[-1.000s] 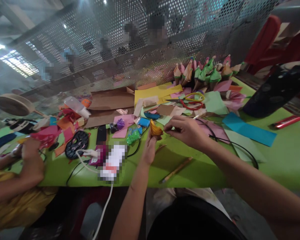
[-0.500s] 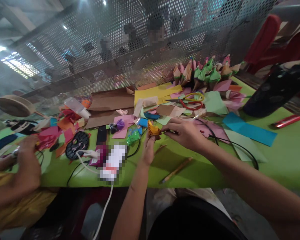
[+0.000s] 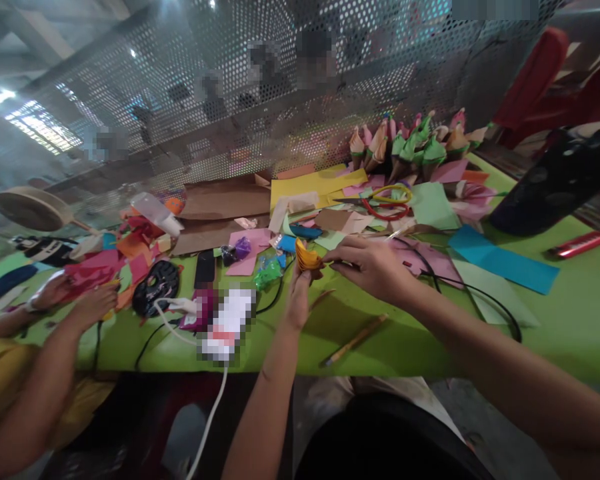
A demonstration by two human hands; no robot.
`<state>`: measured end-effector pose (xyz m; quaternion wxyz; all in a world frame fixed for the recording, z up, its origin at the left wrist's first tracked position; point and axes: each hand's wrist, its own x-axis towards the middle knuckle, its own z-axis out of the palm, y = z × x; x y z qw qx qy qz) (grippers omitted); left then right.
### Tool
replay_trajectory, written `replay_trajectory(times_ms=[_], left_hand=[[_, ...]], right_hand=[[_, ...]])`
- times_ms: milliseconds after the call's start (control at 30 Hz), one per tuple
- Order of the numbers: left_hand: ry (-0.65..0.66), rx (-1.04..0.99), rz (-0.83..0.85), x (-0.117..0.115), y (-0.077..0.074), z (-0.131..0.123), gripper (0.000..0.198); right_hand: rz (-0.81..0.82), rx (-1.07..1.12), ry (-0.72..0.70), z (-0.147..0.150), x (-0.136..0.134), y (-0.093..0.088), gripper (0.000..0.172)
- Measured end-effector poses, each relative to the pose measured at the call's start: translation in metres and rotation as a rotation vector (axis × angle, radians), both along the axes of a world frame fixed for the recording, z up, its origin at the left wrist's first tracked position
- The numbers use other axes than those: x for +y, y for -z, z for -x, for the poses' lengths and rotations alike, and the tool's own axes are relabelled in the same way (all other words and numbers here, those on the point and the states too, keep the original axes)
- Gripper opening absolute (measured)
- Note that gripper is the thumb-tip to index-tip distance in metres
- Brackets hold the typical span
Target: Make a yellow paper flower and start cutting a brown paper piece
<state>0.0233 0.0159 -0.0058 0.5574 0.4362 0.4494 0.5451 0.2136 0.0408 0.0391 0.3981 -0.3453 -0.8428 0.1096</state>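
Head view, from the far left: a round object with a handle (image 3: 33, 208) stands tilted towards the back of the green bench (image 3: 415, 357). In front of it a co-worker (image 3: 10, 380) in a yellow top has both arms over the bench, near crumpled pink and red paper (image 3: 93, 272). Next come a rounded black item (image 3: 156, 288), a dark flat rectangular item (image 3: 205, 268) and a white device (image 3: 227, 325), its face blurred out, with a white cable (image 3: 211, 413) hanging over the bench's front edge. Brown sheets (image 3: 225, 202) lie behind these, and a green plastic-wrapped bundle (image 3: 269, 272) sits further right.

Near the middle, the person's left hand (image 3: 299, 300) is raised, fingers closed around the lower part of a yellow-orange folded piece (image 3: 306, 255), which shows stacked, curved layers at its top. The right hand (image 3: 373, 265) is at the piece's right edge, thumb and forefinger nearly together; whether they grip it, I cannot tell.

A pencil (image 3: 353, 341) lies slantwise on the bench below the right hand. Beyond the hands, scissors (image 3: 387, 203) with red and yellow handles rest on paper scraps, and behind them stands a cluster of paper cones (image 3: 413, 150) with coloured tops. Rightward lie a blue paper strip (image 3: 505, 259), a dark bottle (image 3: 550, 180) and a red, stick-like item (image 3: 583, 245).
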Motion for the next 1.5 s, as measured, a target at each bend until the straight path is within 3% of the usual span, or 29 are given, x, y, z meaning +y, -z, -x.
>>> replay_trajectory(times_ms=[533, 933, 1200, 1500], left_hand=[[-0.027, -0.030, 0.070, -0.0007, -0.0010, -0.0016, 0.052], [-0.026, -0.017, 0.033, -0.0007, 0.0013, 0.0003, 0.047], [-0.042, -0.012, 0.008, 0.0024, 0.0029, 0.0006, 0.045], [-0.031, 0.071, -0.004, -0.0001, -0.0012, -0.0004, 0.052]], right_hand=[[-0.024, 0.021, -0.038, 0.0029, -0.0006, 0.0037, 0.024], [0.074, 0.047, -0.067, 0.0074, -0.0010, 0.0055, 0.025], [0.077, 0.139, -0.057, 0.0045, 0.0012, -0.0003, 0.017], [0.063, 0.053, -0.043, 0.0049, 0.0016, 0.0056, 0.020]])
